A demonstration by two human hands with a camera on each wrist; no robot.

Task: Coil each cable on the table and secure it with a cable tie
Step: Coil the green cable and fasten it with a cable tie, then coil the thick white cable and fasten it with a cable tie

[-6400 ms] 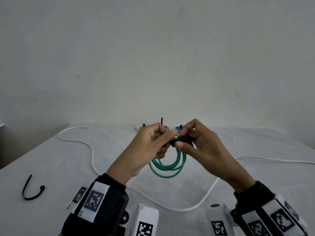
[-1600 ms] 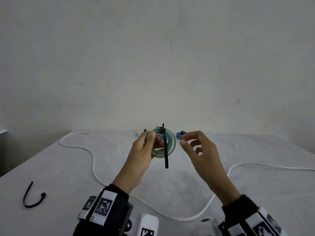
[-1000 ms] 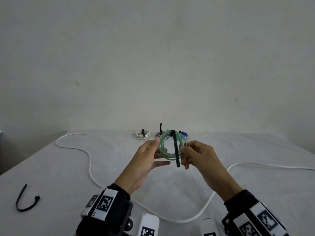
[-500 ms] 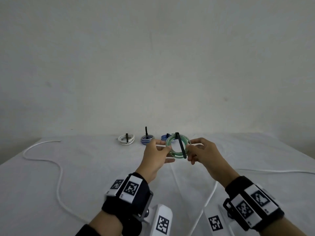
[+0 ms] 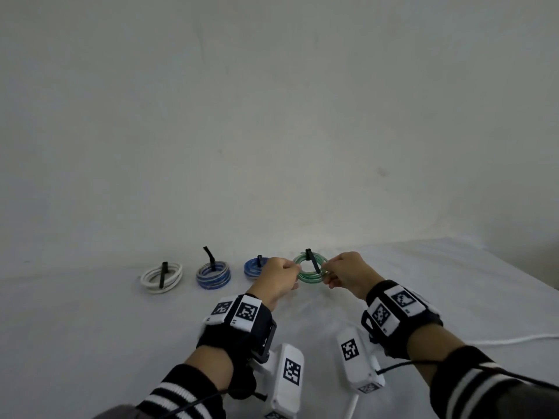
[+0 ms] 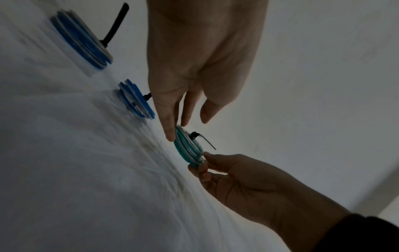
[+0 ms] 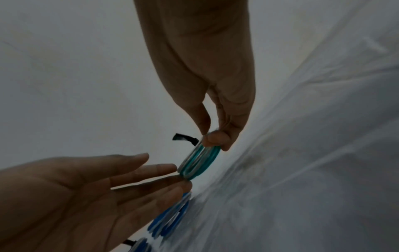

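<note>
With the right hand pinching the tied green coil and the left hand's straight fingers steadying it, a careless set-down risked nudging the blue coil.

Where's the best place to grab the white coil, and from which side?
Probably pinch the white coil from above across its near rim, beside the black tie. It lies flat, its centre is open for a finger, and the tie bunches the loops together.
</note>
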